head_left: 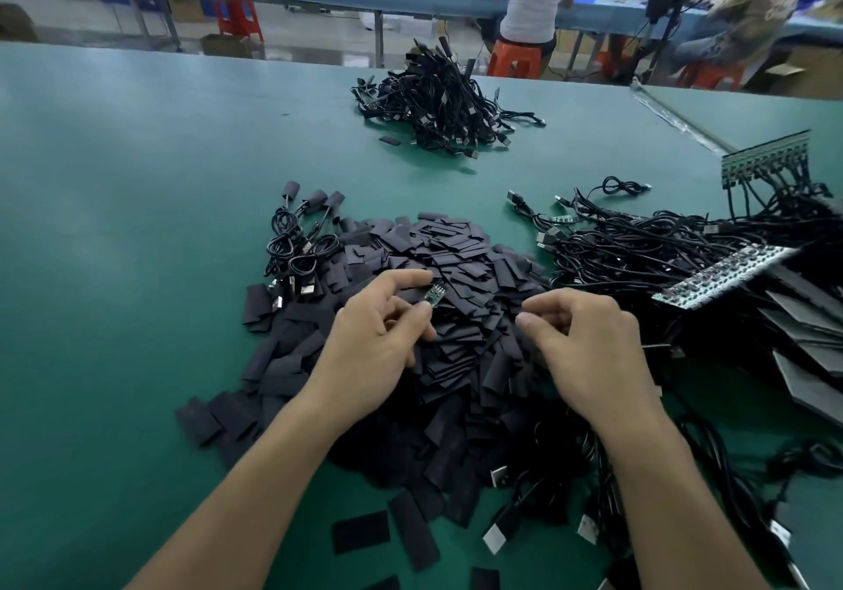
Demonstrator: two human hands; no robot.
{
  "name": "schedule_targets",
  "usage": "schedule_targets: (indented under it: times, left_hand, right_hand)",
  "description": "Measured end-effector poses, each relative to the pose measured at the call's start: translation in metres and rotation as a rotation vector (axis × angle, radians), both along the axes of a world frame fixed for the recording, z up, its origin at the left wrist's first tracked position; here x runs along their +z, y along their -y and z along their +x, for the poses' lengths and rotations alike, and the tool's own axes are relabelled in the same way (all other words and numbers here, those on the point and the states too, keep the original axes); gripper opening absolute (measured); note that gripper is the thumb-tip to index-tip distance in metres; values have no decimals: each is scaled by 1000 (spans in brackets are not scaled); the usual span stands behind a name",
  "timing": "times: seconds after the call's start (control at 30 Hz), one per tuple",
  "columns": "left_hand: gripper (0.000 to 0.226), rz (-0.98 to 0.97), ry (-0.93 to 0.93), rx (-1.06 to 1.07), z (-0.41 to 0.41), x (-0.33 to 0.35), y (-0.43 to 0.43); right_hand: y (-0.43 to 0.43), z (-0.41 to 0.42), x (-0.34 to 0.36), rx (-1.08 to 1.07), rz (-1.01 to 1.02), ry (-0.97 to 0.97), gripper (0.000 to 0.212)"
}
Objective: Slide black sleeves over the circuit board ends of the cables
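Left of the heap, three sleeved cables (314, 200) lie coiled on the green surface (114, 224). The left hand (369, 352) keeps a narrow grip, thumb and forefinger pinching one small green circuit board (433, 293). The board's long axis points toward the far edge, tipped a little right. Beneath both hands spreads the heap of black sleeves (456, 251), too many to count. The right hand (588, 343), just right of the board, is the one placed to bring a sleeve leftward onto that free end. Its fingers curl onto the heap, thumb and forefinger nearly meeting; whether they hold a sleeve I cannot tell. Toward the right edge lie one tangle of bare cables (638, 247) and two board panels (725, 277).
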State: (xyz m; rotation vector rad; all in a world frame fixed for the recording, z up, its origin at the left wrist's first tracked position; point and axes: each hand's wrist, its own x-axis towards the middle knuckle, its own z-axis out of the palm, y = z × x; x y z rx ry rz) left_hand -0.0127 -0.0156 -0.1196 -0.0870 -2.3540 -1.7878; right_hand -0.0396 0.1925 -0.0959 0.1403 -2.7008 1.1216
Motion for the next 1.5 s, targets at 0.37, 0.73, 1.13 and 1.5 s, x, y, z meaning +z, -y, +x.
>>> schedule_targets:
  times: [0.37, 0.73, 1.13, 1.5]
  left_hand:
    - [23, -47, 2, -75, 9, 2, -4]
    - [12, 25, 25, -139, 7, 3, -3]
    - [21, 24, 57, -167, 8, 4, -3]
    - [17, 28, 58, -91, 8, 4, -2]
  right_hand:
    - [16, 5, 4, 298, -616, 79, 14]
    - [22, 10, 2, 462, -324, 9, 31]
    - [24, 11, 3, 407, -189, -134, 28]
    - [24, 12, 2, 375, -175, -151, 25]
